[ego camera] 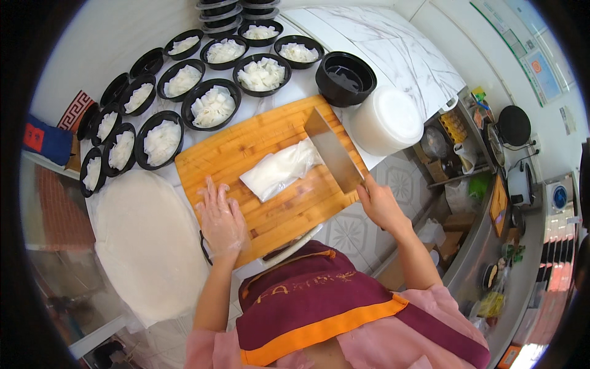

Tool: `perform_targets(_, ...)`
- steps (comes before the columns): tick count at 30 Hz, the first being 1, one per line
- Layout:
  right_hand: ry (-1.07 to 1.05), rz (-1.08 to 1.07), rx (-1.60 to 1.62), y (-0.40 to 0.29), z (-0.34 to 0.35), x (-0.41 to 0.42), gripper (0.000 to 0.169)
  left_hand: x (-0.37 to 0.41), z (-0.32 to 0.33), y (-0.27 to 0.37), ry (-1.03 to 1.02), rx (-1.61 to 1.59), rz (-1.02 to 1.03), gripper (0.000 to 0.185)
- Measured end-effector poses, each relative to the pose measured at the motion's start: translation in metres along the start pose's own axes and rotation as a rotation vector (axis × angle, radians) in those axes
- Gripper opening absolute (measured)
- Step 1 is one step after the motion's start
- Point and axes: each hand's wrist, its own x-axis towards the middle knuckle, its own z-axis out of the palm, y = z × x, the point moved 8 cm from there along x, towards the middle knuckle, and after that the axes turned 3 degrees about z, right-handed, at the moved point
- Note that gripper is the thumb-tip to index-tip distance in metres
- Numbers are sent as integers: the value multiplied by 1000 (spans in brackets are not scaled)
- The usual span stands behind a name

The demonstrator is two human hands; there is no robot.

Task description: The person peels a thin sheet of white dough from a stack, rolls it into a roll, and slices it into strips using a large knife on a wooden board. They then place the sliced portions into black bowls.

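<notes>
My right hand (383, 203) grips the handle of a broad cleaver (335, 154) at the right side of a wooden cutting board (216, 159). The blade stands on edge beside the right end of a folded white sheet of dough or rice noodle (276, 171), which lies at mid-board. In a clear plastic glove, my left hand (222, 221) rests on the board's left edge, holding nothing. It is apart from the folded sheet. Left of the board lies a large round pile of thin white sheets (147, 244) with clear plastic around its edges.
Several black bowls of white strips (213, 107) crowd the table's far left. A deeper black bowl (345, 78) and a lidded white tub (388, 121) stand beyond the board's right corner. Stacked lidded containers (220, 18) are at the back. A steel counter (474, 267) runs along the right.
</notes>
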Motion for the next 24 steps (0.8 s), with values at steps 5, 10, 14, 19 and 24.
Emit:
perform_targets(5,-34,-87,-92,-11,21,9,17,14,-1,17,134,-342,142,23)
perform_targets(10,40,-121,-8,-9,21,3,22,13,6,27,236,-375,262,18)
perform_targets(14,3,-105,-102,-19,23,5,21,13,16,22,193,-383,246,18)
perform_targets(19,-35,-15,-85,-23,26,5,21,14,15,20,211,-415,233,18)
perform_targets(24,46,-166,24,-33,30,-4,19,14,17,19,176,-409,213,16)
